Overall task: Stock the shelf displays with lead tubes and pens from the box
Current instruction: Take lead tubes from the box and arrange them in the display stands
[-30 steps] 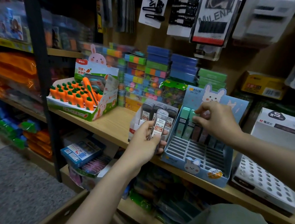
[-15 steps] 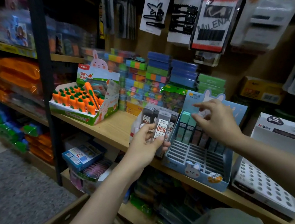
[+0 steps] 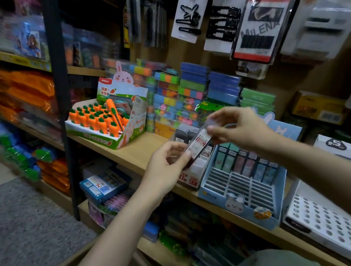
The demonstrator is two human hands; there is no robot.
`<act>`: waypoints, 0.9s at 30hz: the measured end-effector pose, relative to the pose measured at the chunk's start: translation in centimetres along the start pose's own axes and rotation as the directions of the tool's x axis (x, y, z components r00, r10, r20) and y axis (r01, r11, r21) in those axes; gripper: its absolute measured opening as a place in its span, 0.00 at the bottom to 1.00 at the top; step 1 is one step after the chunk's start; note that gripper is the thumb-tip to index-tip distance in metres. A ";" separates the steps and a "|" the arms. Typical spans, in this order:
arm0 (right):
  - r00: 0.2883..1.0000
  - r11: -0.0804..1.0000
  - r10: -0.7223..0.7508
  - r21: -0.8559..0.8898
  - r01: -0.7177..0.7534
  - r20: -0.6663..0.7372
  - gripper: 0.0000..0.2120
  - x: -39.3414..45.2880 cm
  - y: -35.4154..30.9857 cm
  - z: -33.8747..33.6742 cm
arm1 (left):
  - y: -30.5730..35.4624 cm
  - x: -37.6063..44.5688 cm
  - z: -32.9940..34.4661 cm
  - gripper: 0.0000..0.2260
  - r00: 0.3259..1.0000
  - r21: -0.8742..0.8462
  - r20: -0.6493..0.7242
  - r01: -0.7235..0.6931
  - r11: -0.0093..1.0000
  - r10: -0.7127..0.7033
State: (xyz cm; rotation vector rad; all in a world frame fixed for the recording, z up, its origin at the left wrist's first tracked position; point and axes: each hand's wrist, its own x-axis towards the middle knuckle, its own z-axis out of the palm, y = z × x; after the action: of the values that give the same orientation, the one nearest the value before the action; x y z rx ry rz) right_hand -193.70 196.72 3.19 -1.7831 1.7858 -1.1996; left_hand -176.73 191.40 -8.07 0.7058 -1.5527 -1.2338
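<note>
A stationery shop aisle, dim, with a wooden shelf (image 3: 133, 153) running across the middle and carded hair clips (image 3: 188, 14) hanging above its back. Far left of the blue display tray (image 3: 239, 193), a green-and-white carton of carrot-shaped pens (image 3: 96, 118) stands on the shelf (one pen leans up out of the rows). Between that carton and the blue tray, the left hand (image 3: 165, 169) grips a bundle of lead tubes, fingers curled round their lower ends, just above a small white box of lead tubes (image 3: 194, 170) that touches the tray's left side. One lead tube (image 3: 200, 143) is being drawn from the bundle; it is blurred. The right hand (image 3: 238, 129) pinches its upper end between thumb and fingers, above the tray's back row, where pastel tubes (image 3: 244, 164) stand upright. The tray's front slots show bare white dividers. Right of the tray lies a white perforated rack (image 3: 323, 225).
</note>
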 end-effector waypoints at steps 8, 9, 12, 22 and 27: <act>0.967 0.818 -0.240 -0.555 0.153 -0.089 0.08 3.0 0.5 -2.6 | -1.4 -0.4 -0.7 0.17 0.955 0.681 -0.036 -0.193 0.706 0.295; 0.966 0.798 -0.248 -0.581 0.159 -0.075 0.09 3.1 0.8 -2.2 | -1.7 -0.5 -0.5 0.18 0.961 0.674 -0.036 -0.180 0.717 0.275; 0.965 0.764 -0.258 -0.622 0.170 -0.053 0.10 3.4 1.7 -0.9 | -2.2 -0.8 0.0 0.19 0.971 0.636 -0.049 -0.151 0.757 0.235; 0.970 0.701 -0.242 -0.697 0.150 -0.035 0.13 3.9 3.4 1.0 | -2.7 -0.9 0.5 0.15 0.963 0.576 -0.114 -0.137 0.806 0.245; 0.974 0.642 -0.221 -0.761 0.099 -0.059 0.13 3.3 4.3 2.0 | -3.0 -0.9 0.7 0.15 0.953 0.578 -0.142 -0.141 0.804 0.269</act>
State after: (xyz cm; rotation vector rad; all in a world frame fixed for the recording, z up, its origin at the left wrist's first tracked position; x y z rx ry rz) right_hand -195.47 192.34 -0.15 -2.3785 2.5100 -0.6542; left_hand -177.43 191.51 -11.22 0.9789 -1.7641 -0.4984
